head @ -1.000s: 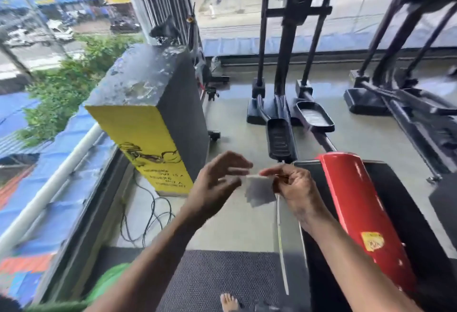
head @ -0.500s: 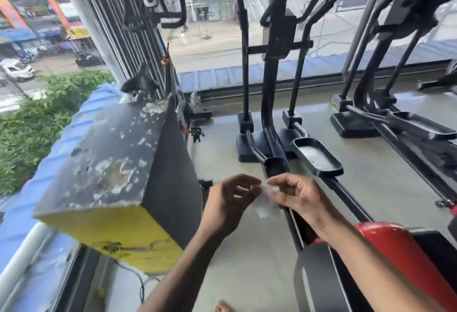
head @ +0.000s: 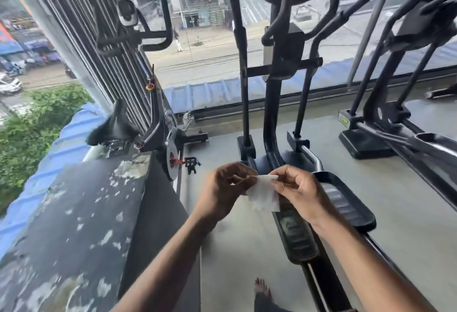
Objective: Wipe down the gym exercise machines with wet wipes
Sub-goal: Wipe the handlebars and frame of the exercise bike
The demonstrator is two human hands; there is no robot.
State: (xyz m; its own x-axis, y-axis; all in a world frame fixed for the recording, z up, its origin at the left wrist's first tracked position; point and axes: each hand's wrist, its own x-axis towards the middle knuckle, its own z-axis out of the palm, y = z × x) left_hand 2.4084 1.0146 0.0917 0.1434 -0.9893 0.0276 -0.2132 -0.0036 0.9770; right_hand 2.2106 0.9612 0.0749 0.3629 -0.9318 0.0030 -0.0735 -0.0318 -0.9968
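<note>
A small white wet wipe [head: 264, 194] hangs between my two hands in the middle of the view. My left hand [head: 228, 189] pinches its left top edge and my right hand [head: 296, 189] pinches its right top corner. Straight ahead stands a black elliptical machine [head: 279, 76] with its foot pedals [head: 346, 202] just beyond and below my hands. A spin bike [head: 158, 118] stands to the left by the window, and a second elliptical [head: 400, 123] is at the right.
A worn dark box with peeling paint [head: 81, 225] fills the lower left beside my left arm. Floor-to-ceiling glass [head: 202, 47] runs behind the machines. Grey floor [head: 408, 212] lies between the ellipticals. My bare foot [head: 262, 289] shows at the bottom.
The view has tilted up from the floor and red machine toward the elliptical uprights. Both hands keep hold of the wipe and have pulled it slightly wider.
</note>
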